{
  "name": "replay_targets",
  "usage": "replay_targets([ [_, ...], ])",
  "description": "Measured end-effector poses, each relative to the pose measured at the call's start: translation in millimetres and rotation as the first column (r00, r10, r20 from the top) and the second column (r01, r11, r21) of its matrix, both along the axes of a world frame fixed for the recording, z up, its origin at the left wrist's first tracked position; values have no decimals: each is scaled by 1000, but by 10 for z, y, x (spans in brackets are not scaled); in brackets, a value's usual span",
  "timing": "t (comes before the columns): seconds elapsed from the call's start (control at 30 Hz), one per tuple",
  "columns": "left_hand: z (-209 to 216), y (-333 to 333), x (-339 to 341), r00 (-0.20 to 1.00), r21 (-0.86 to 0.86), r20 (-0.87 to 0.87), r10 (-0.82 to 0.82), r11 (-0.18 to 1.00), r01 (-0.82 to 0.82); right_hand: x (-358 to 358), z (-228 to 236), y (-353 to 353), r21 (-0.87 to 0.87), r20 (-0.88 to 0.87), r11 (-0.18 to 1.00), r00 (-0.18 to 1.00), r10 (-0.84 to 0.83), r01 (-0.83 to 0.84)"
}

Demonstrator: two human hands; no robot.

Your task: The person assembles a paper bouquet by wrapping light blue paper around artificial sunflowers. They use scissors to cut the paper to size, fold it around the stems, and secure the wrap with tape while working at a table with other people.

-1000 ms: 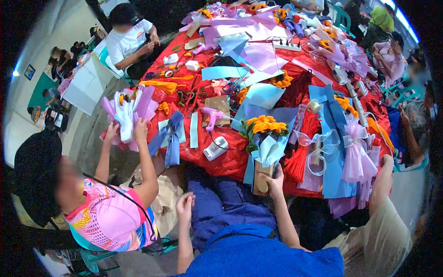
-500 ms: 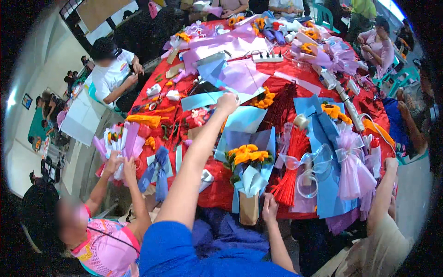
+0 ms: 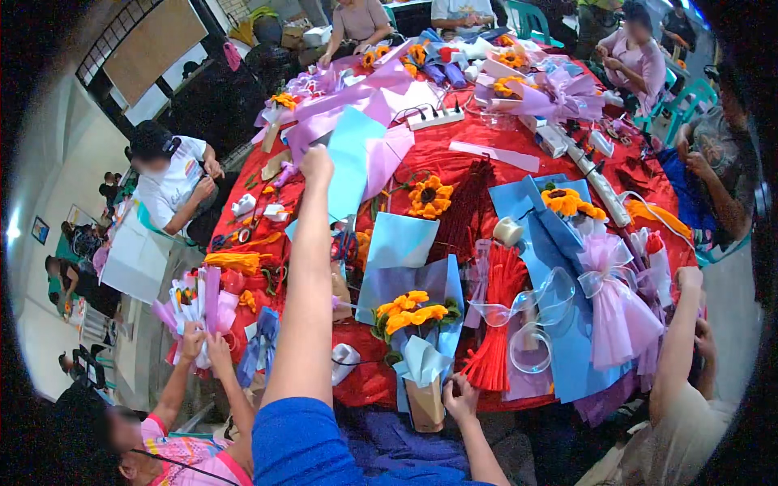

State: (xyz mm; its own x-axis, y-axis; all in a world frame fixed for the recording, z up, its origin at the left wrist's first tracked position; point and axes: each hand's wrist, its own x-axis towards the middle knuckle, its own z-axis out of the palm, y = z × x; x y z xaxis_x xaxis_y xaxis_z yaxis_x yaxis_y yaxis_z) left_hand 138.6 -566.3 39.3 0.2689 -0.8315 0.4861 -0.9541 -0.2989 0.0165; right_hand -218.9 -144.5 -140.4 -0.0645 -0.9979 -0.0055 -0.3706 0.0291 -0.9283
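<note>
My left hand (image 3: 318, 162) reaches far over the table, its fingers closed on the edge of a light blue wrapping paper sheet (image 3: 354, 150), which stands raised. Close to my body, my right hand (image 3: 460, 398) has loosely curled fingers and nothing visible in them. Beside it, at the table's near edge, a bouquet of orange crocheted flowers (image 3: 413, 314) stands in blue wrapping with a brown paper base (image 3: 425, 409). Another light blue sheet (image 3: 401, 240) is behind the bouquet. Scissors (image 3: 347, 241) lie near my left forearm.
The red-covered table (image 3: 361, 381) holds red stems (image 3: 494, 340), a ribbon spool (image 3: 509, 231), an orange flower (image 3: 429, 197), a lilac bouquet (image 3: 612, 308) and power strips (image 3: 433, 119). A person at left holds a bouquet (image 3: 194, 304); another person's arm (image 3: 677, 340) is at right.
My left hand has moved left and lifted the light blue sheet from lying crosswise to upright. The view has shifted; my right hand stays beside the bouquet's base.
</note>
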Motion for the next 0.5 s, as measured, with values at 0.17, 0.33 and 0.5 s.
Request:
replay_targets([
  [0.17,812,241,341,997,-142,-65,-49,989,40,-44,-79,47,-66,-88,998,996,-5,0],
  [0.33,1439,896,703,985,-494,-14,-174,857,144,41,-218,118,-128,-104,991,994,30,-43],
  [0.5,1794,2195,-37,899,-732,-33,-438,623,276,10,-224,-7,-107,-13,994,1000,-6,4],
])
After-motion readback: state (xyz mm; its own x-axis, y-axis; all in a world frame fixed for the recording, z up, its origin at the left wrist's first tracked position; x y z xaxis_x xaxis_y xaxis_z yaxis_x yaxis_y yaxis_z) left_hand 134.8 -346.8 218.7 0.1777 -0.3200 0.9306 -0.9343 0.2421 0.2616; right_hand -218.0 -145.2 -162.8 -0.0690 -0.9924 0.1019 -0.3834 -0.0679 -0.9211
